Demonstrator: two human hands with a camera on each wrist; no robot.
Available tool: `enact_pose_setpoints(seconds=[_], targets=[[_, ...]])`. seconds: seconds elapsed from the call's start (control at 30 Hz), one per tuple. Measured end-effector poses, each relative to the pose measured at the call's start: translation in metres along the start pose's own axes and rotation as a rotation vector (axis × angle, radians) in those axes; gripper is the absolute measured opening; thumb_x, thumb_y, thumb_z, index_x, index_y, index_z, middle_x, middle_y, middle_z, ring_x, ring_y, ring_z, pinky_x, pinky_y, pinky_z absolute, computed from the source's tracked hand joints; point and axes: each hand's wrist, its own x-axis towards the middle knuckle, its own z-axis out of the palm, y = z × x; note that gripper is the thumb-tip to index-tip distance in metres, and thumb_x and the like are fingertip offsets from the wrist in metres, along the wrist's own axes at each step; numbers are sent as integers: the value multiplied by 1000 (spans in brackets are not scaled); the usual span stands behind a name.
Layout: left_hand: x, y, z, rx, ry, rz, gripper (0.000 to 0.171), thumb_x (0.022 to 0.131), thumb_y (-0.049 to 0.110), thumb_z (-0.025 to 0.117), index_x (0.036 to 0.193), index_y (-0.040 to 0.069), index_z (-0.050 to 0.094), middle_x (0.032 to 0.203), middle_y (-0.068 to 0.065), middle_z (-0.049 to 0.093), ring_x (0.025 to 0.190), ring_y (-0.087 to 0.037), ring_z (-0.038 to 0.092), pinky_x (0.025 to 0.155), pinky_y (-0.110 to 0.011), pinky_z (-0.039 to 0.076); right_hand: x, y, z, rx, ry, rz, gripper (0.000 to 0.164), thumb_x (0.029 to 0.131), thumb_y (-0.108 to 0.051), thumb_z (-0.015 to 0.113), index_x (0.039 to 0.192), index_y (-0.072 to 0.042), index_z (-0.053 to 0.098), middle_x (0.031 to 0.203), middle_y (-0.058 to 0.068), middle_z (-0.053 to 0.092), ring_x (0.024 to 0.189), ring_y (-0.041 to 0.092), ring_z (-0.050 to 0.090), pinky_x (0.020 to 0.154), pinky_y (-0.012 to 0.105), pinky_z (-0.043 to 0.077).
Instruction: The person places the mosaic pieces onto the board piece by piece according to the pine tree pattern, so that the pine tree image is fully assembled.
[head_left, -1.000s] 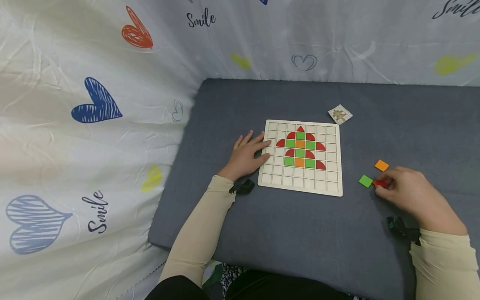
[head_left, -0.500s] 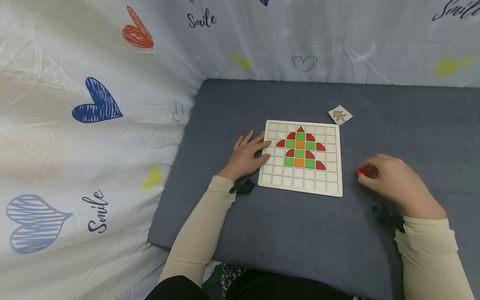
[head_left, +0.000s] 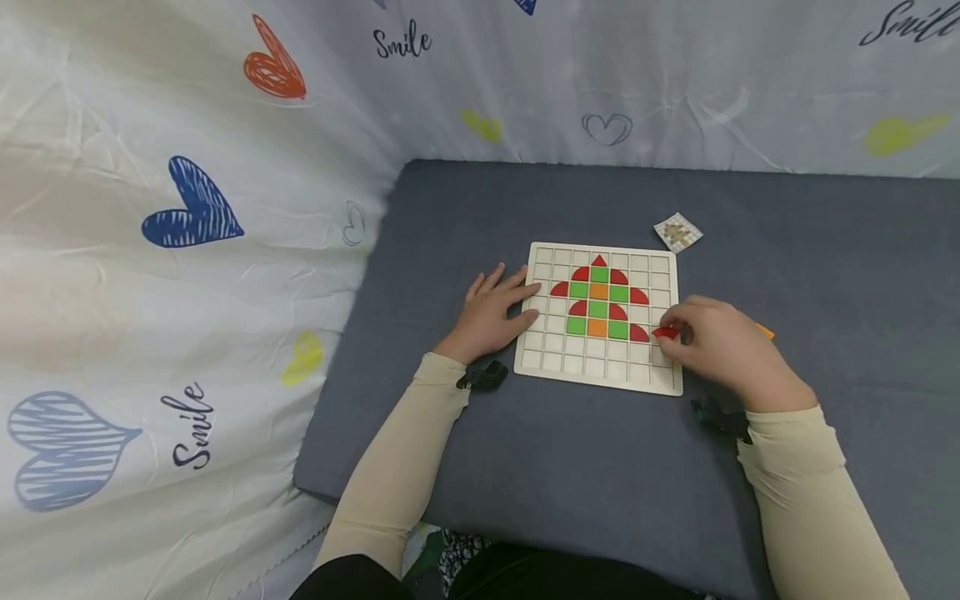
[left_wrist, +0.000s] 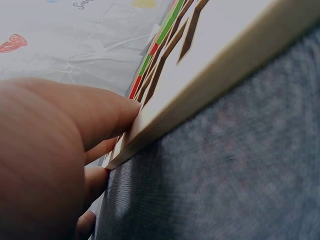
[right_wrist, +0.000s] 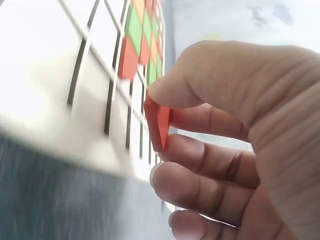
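Note:
A pale grid board (head_left: 555, 343) lies on the grey table, with green and orange squares, red quarter-round pieces and a red triangle set in its cells as a tree-like pattern. My left hand (head_left: 487, 319) rests on the board's left edge with spread, fairly straight fingers; the left wrist view shows the thumb (left_wrist: 112, 107) on the rim. Over the board's right edge, my right hand (head_left: 716, 346) pinches a red tile (right_wrist: 157, 122) between thumb and fingers. In the head view the red tile is just right of the lowest red quarter-round piece (head_left: 638, 332).
A small patterned card (head_left: 678, 232) lies by the board's top right corner. An orange tile (head_left: 766, 331) shows partly behind my right hand. The grey table (head_left: 570, 467) meets a white printed curtain (head_left: 247, 292) at its left and far sides.
My right hand has moved left from beside the loose tiles to the board's right edge, carrying the red tile. The green tile seen earlier is now out of sight. My left hand stays put.

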Motion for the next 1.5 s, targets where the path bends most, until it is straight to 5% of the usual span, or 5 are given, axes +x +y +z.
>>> enact_pose_setpoints(seconds=[0.43, 0.73, 1.5], targets=[[-1, 0, 1, 0, 10, 1, 54, 107, 43, 61, 158, 28, 51, 172, 3, 28, 164, -24, 7, 132, -49, -2, 31, -31, 10, 8, -9, -125, 14, 90, -13, 75, 102, -5, 79, 92, 7, 70, 75, 20, 58, 66, 38, 49], [0, 1, 2, 9, -8, 6, 55, 107, 43, 61, 159, 28, 50, 173, 3, 27, 164, -24, 6, 132, -49, -3, 48, -49, 17, 10, -40, -138, 18, 90, -18, 76, 105, -8, 80, 104, 8, 73, 89, 24, 65, 79, 46, 57], [0, -1, -1, 58, -14, 8, 55, 108, 47, 58, 159, 31, 48, 173, 4, 26, 164, -24, 6, 132, -48, -2, 82, -85, 46, 18, -126, -301, 14, 92, -16, 77, 105, -12, 80, 97, 2, 68, 79, 18, 62, 72, 37, 56]])
